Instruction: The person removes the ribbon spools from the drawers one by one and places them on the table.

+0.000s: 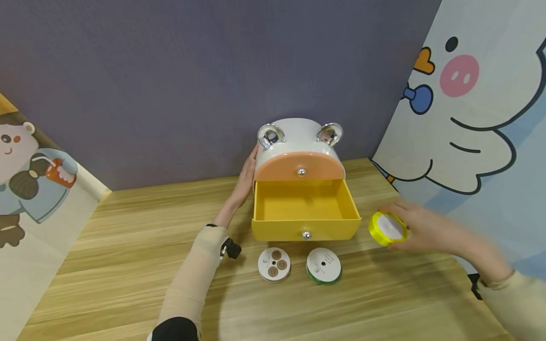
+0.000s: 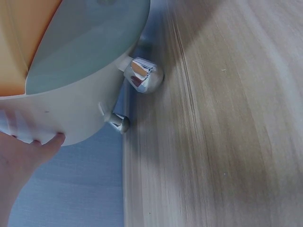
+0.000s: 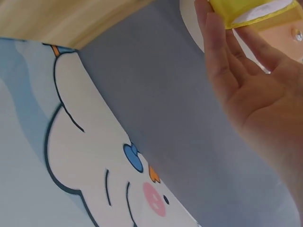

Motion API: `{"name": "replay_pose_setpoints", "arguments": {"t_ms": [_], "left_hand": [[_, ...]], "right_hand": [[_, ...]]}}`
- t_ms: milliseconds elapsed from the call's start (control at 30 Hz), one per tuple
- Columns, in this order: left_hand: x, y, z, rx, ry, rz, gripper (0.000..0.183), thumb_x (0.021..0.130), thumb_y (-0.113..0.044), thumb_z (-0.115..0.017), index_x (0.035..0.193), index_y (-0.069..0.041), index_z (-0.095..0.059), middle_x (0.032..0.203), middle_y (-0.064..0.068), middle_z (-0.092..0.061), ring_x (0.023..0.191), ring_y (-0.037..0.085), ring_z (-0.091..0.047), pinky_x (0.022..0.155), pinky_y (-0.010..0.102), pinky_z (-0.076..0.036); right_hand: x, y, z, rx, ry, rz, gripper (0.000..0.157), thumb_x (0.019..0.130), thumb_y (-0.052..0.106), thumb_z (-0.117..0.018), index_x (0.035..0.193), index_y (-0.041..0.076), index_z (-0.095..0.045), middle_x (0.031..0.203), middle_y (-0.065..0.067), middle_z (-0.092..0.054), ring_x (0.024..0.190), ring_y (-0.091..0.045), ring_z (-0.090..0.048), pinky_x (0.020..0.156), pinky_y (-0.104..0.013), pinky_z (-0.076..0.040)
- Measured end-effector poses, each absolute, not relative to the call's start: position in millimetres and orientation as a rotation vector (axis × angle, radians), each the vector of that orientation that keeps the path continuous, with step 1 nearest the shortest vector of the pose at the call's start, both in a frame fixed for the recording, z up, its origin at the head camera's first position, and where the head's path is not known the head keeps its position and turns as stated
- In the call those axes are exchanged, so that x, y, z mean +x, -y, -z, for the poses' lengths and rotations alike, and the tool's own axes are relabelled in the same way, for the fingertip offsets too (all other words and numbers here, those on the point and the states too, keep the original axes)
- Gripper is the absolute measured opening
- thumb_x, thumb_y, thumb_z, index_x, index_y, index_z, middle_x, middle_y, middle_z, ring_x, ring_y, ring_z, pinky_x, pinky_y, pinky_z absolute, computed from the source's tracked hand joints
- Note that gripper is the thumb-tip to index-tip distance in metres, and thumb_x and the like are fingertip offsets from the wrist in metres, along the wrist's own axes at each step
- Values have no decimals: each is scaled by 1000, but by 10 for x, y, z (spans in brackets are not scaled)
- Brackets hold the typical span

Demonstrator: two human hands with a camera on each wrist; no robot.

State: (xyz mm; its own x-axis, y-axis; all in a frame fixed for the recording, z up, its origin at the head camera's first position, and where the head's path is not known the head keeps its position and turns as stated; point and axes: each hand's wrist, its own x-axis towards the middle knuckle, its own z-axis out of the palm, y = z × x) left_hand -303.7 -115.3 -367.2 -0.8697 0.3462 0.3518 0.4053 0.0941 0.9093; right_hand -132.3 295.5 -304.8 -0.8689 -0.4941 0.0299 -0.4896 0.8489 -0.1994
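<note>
A small white chest of drawers (image 1: 294,135) with two silver ears stands against the back wall. Its lower yellow drawer (image 1: 279,230) is pulled out and bare inside, while the orange upper drawer (image 1: 277,166) is closed. My left hand (image 1: 244,183) rests on the chest's left side, fingers extended; in the left wrist view its fingertips (image 2: 57,139) touch the white wall. To the right of the yellow drawer, my right hand (image 1: 422,227) grips a yellow ribbon spool (image 1: 390,226) with a white face between thumb and fingers. The right wrist view shows only part of this spool (image 3: 258,12).
In front of the drawer lie two flat spools: a white-faced one (image 1: 266,263) with three brown circles, and a green-edged one (image 1: 326,270). A dark panel (image 1: 183,94) rises behind the wooden table (image 1: 141,246). Cartoon-printed walls (image 1: 490,156) flank both sides.
</note>
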Motion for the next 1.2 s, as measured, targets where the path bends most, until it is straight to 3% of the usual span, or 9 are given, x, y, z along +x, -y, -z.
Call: {"name": "replay_pose_setpoints", "arguments": {"t_ms": [300,700,967,1200], "left_hand": [[-3043,1160,3678,-797,2288,1923,52,110,-27,-16,161,-24,-9,170,1,-6,157,23,-5,127,52,-6],[-3034,1163,3670,-804,2291,1905,52,110,-24,-17,161,-21,-9,170,2,-6,156,25,-6,126,55,-6],[-3031,1159,3675,-806,2275,1919,52,110,-26,-17,161,-22,-10,170,2,-6,157,23,-6,127,52,-6],[-3029,1160,3679,-800,2266,1927,52,110,-25,-18,161,-21,-10,170,3,-6,157,25,-6,126,54,-6]], "right_hand": [[-1303,-2953,3347,-806,-2983,327,77,64,36,-91,125,2,-60,121,-15,-63,100,-27,-64,78,-43,-57],[-1287,-2939,3611,-764,-2951,344,76,62,40,-91,123,7,-61,115,-8,-64,97,-20,-62,76,-37,-55],[-1288,-2930,3726,-640,-2865,384,81,62,42,-91,127,4,-59,120,-16,-62,102,-31,-63,82,-51,-56],[-1281,-2938,3797,-576,-2830,350,85,63,45,-90,129,4,-58,122,-18,-61,104,-33,-63,84,-54,-56]]}}
